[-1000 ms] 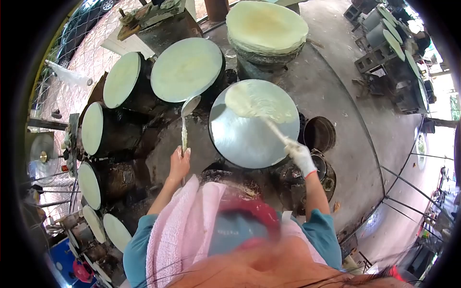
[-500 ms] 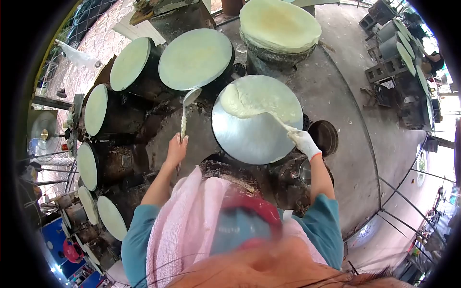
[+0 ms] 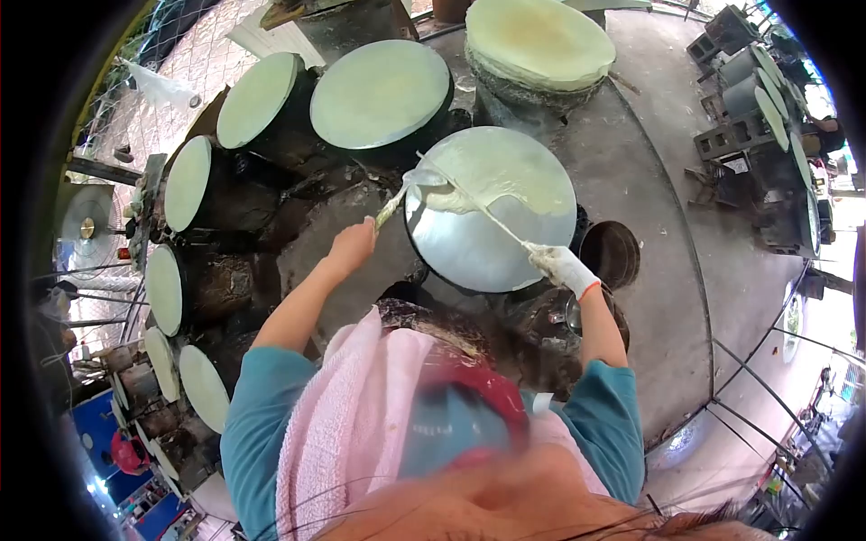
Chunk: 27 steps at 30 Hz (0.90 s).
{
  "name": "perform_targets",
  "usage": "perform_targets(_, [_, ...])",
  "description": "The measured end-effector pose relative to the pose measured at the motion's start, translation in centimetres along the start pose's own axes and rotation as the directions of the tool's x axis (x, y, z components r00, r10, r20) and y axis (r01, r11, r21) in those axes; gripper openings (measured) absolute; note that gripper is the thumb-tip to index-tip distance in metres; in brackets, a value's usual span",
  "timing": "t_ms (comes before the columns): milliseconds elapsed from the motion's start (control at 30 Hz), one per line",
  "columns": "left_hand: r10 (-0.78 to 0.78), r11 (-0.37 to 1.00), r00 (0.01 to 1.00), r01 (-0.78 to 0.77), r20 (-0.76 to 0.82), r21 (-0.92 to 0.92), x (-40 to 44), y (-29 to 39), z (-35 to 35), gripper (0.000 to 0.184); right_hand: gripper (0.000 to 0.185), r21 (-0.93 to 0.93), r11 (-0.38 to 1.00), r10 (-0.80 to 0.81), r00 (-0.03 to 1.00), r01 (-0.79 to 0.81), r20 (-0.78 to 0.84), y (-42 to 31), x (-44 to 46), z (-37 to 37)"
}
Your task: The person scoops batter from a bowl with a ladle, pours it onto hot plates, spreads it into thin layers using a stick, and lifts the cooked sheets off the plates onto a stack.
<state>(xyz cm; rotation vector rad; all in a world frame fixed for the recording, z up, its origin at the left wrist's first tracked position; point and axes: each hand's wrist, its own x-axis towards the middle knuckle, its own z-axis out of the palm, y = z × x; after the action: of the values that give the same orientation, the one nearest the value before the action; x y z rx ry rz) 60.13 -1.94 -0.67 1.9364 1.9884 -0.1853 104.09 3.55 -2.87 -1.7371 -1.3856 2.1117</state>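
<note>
Bare, my left hand [image 3: 353,245] is closed on the handle of a ladle [image 3: 424,178], whose bowl is over the left edge of the round metal griddle [image 3: 469,252]. My right hand [image 3: 561,267], in a white glove, is closed on a thin stick [image 3: 487,212] that reaches across the griddle to beside the ladle. Pale batter [image 3: 510,171] covers the far part of the griddle; its near part shows bare metal.
More batter-covered griddles [image 3: 381,95] curve round on the left. A thick stack of pale round sheets [image 3: 539,41] stands beyond the griddle. An open metal drum [image 3: 610,255] is at its right. A person in red [image 3: 129,453] is far off at lower left.
My left hand has moved up and right, bringing the ladle over the griddle's edge. The stick's far end has swung left to the ladle, and the batter reaches farther right.
</note>
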Motion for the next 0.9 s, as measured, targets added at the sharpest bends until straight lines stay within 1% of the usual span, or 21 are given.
perform_targets(33, [0.024,1.000,1.000,-0.024,0.017,-0.001,-1.5,-0.4,0.1,0.020,0.038,0.062,0.998,-0.010,0.999,0.007,0.048,0.6,-0.6,0.7])
perform_targets(100, [0.080,0.997,0.996,-0.079,0.049,-0.007,-4.9,-1.4,0.6,0.019,0.038,0.027,1.000,-0.005,0.999,0.003,0.054,2.4,-2.6,2.1])
perform_targets(167, [0.055,0.998,0.986,-0.049,0.154,-0.046,-8.2,-1.2,1.6,0.019,0.039,0.010,1.000,0.012,0.997,-0.013,0.075,5.2,-4.9,3.0])
perform_targets(200, [0.045,0.997,0.975,-0.031,0.217,-0.068,-9.4,-0.9,2.1,0.019,0.038,0.066,0.998,-0.013,0.999,0.010,0.042,6.2,-6.5,3.8])
perform_targets(233, [0.036,0.996,0.960,-0.012,0.278,-0.091,-10.2,-0.6,2.8,0.020,0.045,0.218,0.974,-0.047,0.997,0.060,-0.063,6.8,-8.2,5.7])
perform_targets(267, [0.110,0.985,0.945,-0.062,0.308,-0.161,-10.7,-1.2,4.2,0.021,0.044,0.354,0.931,-0.045,0.990,0.089,-0.130,8.0,-9.3,8.0])
perform_targets(300, [0.083,0.979,0.941,-0.015,0.329,-0.204,-10.8,-0.4,3.7,0.021,0.043,0.484,0.866,-0.029,0.980,0.123,-0.196,9.3,-9.6,10.4])
perform_targets(333, [0.182,0.952,0.935,-0.091,0.304,-0.292,-10.6,-0.5,2.9,0.023,0.037,0.904,0.417,0.095,0.994,-0.090,0.055,8.5,-9.3,12.7])
perform_targets(367, [0.280,0.911,0.922,-0.168,0.266,-0.378,-10.1,-0.9,1.9,0.024,0.021,0.784,0.621,0.109,0.992,-0.020,-0.061,7.7,-9.7,15.8])
perform_targets(433, [0.319,0.867,0.942,-0.247,0.103,-0.433,-9.5,-2.5,0.3,0.026,0.013,0.807,0.577,-0.054,0.992,0.127,-0.118,5.8,-6.2,20.6])
perform_targets(467, [0.331,0.843,0.943,-0.284,0.025,-0.457,-9.7,-3.5,-0.3,0.026,0.013,0.802,0.569,-0.069,0.982,0.184,-0.176,3.2,-4.6,23.1])
perform_targets(500, [0.298,0.772,0.939,-0.341,-0.169,-0.536,-10.0,-4.8,-0.6,0.024,0.015,0.791,0.562,-0.086,0.968,0.241,-0.234,0.3,-2.6,25.4])
perform_targets(567, [0.150,0.744,0.966,-0.251,-0.211,-0.620,-9.9,-7.2,-2.4,0.021,0.017,0.815,0.501,-0.089,0.954,0.291,-0.286,-3.6,3.1,29.9])
perform_targets(600, [0.100,0.744,0.965,-0.234,-0.242,-0.626,-9.6,-8.7,-2.5,0.020,0.017,0.813,0.500,-0.052,0.947,0.298,-0.316,-5.1,5.7,31.8])
perform_targets(633, [0.094,0.693,0.957,-0.261,-0.275,-0.672,-9.7,-9.6,-3.6,0.017,0.018,0.810,0.500,-0.016,0.939,0.306,-0.345,-6.1,7.9,33.3])
perform_targets(700, [0.059,0.656,0.962,-0.240,-0.268,-0.716,-9.6,-12.4,-3.6,0.015,0.021,0.687,0.678,0.170,0.855,0.260,-0.491,-6.2,11.5,35.3])
perform_targets(733, [0.052,0.656,0.962,-0.236,-0.269,-0.717,-9.7,-13.8,-3.4,0.015,0.028,0.616,0.717,0.123,0.812,0.325,-0.571,-3.5,13.2,35.6])
perform_targets(767, [0.044,0.655,0.962,-0.231,-0.269,-0.720,-10.0,-15.2,-2.8,0.015,0.027,0.366,0.823,0.025,0.616,0.434,-0.787,0.9,16.2,35.5])
perform_targets(800, [0.031,0.652,0.963,-0.222,-0.267,-0.725,-10.4,-16.2,-2.1,0.015,0.028,0.087,0.908,-0.075,0.362,0.410,-0.929,5.3,19.2,35.3])
perform_targets(867, [-0.001,0.636,0.973,-0.176,-0.229,-0.751,-11.4,-18.2,-1.0,0.015,0.031,0.100,0.928,-0.011,0.294,0.358,-0.956,7.4,15.7,33.5])
perform_targets(900, [-0.018,0.629,0.977,-0.152,-0.210,-0.763,-12.0,-18.6,-0.7,0.015,0.032,0.329,0.843,0.121,0.447,0.425,-0.886,5.2,11.8,33.1])
